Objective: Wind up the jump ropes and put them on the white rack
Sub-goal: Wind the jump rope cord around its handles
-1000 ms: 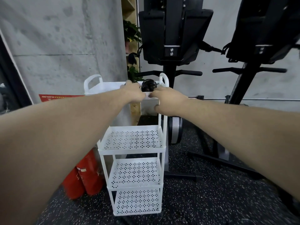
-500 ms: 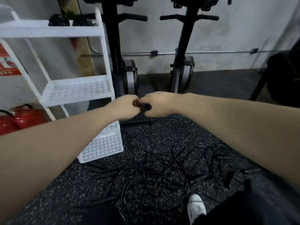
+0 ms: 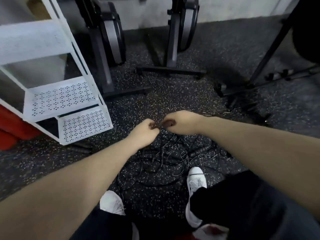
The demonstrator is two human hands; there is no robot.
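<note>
A single head-worn wide-angle view looks steeply down and forward over the person's own forearms; the floor [image 3: 225, 49] fills most of it, with white shoes [image 3: 197, 181] at the lower edge, directly beneath the lens. The white rack [image 3: 69, 104] stands near at upper left, its posts bowed by the lens; exercise-machine bases [image 3: 169, 70] lie further ahead, along the top.

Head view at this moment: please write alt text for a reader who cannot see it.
Looking down, a person's left hand and right hand meet with curled fingers, pinching something small and dark between them above a tangle of black jump ropes on the speckled floor. A white rack stands to the left, white shoes below.
</note>
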